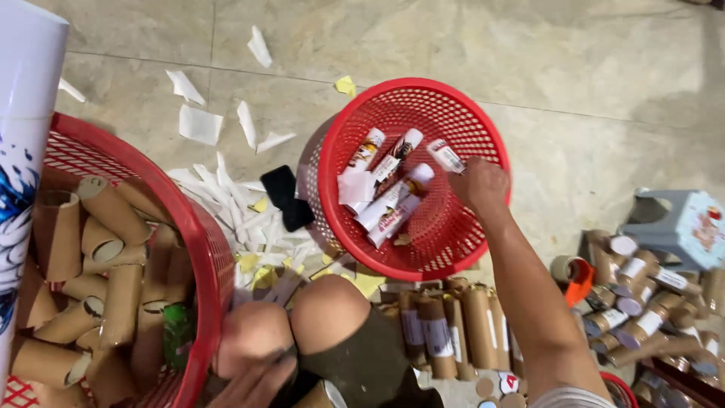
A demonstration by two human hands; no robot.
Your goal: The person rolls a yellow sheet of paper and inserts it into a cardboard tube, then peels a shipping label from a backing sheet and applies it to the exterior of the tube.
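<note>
My right hand (479,183) reaches into a small red mesh basket (453,113) on the floor and holds a white labelled tube (445,156) at its tip. Several more white labelled tubes (393,198) lie inside the basket. My left hand (253,381) rests low by my knees (294,321), its fingers partly hidden; what it holds is unclear. A large red basket (200,242) at the left is filled with several brown cardboard tubes (106,257).
White and yellow paper scraps (226,204) litter the tiled floor beside a black phone (287,196). Brown tubes (453,325) lie in front of my knees, and more capped tubes (642,302) pile at the right near a small plastic stool (683,223). A white cylinder (23,113) stands far left.
</note>
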